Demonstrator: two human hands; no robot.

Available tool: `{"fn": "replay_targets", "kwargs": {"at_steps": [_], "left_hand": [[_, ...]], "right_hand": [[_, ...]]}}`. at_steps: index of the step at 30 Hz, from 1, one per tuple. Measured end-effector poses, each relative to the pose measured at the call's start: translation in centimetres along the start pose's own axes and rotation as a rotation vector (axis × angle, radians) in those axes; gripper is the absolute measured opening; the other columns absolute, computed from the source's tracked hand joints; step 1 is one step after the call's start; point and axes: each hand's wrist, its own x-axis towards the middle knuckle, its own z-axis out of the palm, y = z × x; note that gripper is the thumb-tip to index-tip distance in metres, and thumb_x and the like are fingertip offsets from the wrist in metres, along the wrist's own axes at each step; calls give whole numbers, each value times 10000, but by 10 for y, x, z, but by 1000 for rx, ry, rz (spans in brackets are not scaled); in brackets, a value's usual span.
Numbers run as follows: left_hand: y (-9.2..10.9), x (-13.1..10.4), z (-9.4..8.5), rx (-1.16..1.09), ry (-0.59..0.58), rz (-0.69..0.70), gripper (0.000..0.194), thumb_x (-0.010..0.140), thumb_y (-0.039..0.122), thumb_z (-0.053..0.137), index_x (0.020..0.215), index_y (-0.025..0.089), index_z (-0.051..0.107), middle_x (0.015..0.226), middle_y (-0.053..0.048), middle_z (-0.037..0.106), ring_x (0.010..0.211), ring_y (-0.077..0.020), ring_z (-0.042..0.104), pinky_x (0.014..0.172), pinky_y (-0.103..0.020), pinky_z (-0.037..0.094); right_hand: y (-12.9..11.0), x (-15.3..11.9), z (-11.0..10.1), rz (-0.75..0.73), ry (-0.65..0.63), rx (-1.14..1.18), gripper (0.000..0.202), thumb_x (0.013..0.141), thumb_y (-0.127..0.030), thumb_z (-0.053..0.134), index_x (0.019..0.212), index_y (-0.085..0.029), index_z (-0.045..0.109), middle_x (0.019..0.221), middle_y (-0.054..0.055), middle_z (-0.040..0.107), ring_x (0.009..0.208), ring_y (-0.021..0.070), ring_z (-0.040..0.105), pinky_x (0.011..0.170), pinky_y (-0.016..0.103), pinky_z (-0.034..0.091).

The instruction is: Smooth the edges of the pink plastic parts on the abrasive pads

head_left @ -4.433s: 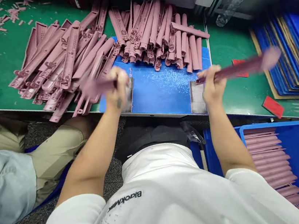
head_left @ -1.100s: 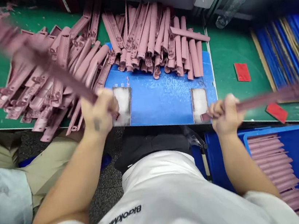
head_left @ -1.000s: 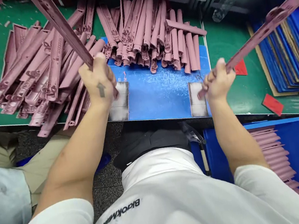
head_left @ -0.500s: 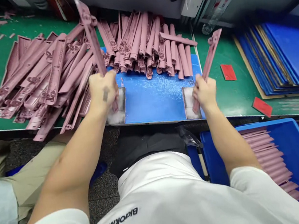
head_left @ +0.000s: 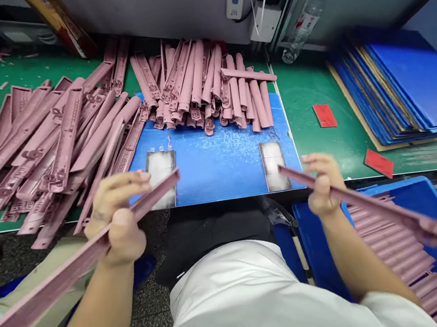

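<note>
pink strip (head_left: 57, 286) in the grip of left hand (head_left: 121, 219), second strip (head_left: 377, 208) in grip of right hand (head_left: 323, 184)

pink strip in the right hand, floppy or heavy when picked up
The pink strip is probably stiff, extending nearly straight either side of the right hand. It's likely light, being thin for its length. It may tip outward if gripped loosely: most of it lies on the outer side.
</note>
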Motion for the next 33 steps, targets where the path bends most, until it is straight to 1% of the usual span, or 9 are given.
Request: {"fn": "replay_targets", "kwargs": {"at_steps": [4,8,11,15,20,23,26,30,33], "left_hand": [[0,91,62,184,-271,231,386,1136,483,672,1443,448,904,1122,-43,855,1031,-374,850,962,-591,694],[-12,181,153,410,-645,293,357,1147,473,788,1419,278,913,1133,-97,823,1197,-372,823,1082,-493,657],[-43,238,218,542,-774,243,362,1153,457,799,1429,252,910,1150,-90,809,1246,-335,753,1117,-474,622],[-96,282,275,722,-902,189,416,1141,360,723,1523,268,862,1218,-30,860,1164,-250,683,1156,-473,593],[-138,286,295,674,-1031,286,411,999,305,788,1380,331,943,1145,-45,894,1213,-354,749,1097,-540,588],[-140,282,299,731,-1057,255,469,1032,359,766,1484,330,889,1169,10,891,1239,-287,694,1206,-516,558],[-121,280,299,740,-1018,268,488,1072,352,751,1547,280,840,1261,24,888,1250,-230,634,1280,-452,523],[-67,259,290,727,-1024,411,550,1126,225,660,1659,243,795,1520,-74,835,1365,-309,692,1271,-548,556],[-32,221,290,650,-1143,540,532,1143,458,770,1639,274,829,1569,-97,804,1484,-416,712,1307,-631,534]], "right_hand": [[59,113,35,-38,-56,-249,609,1234,-747,414,1134,-279,792,1037,106,809,978,317,793,973,529,687],[88,197,90,-3,-510,-353,490,1245,-621,524,1414,-261,810,1470,130,845,1391,345,755,1248,521,600],[100,233,122,-51,-752,-400,446,1227,-415,572,1579,-245,786,1604,125,808,1475,347,720,1331,525,538],[112,249,124,-10,-758,-421,523,1166,-255,550,1644,-228,760,1549,141,831,1418,376,752,1288,562,557],[117,219,98,231,-748,-539,254,1124,-447,730,1139,-243,880,1122,151,868,1153,407,814,1116,593,647],[114,201,100,311,-772,-577,352,1074,-568,838,1095,-217,845,1042,163,842,1088,405,811,1037,575,669],[112,198,102,319,-791,-512,315,1114,-514,782,1119,-204,837,1088,167,851,1092,389,813,1036,546,657],[121,204,89,297,-704,-368,267,1155,-335,613,1152,-227,857,1069,108,861,1092,342,799,1076,498,622],[138,202,87,311,-625,-342,282,1118,-275,606,1207,-225,868,1141,119,867,1145,346,785,1129,511,608]]}}
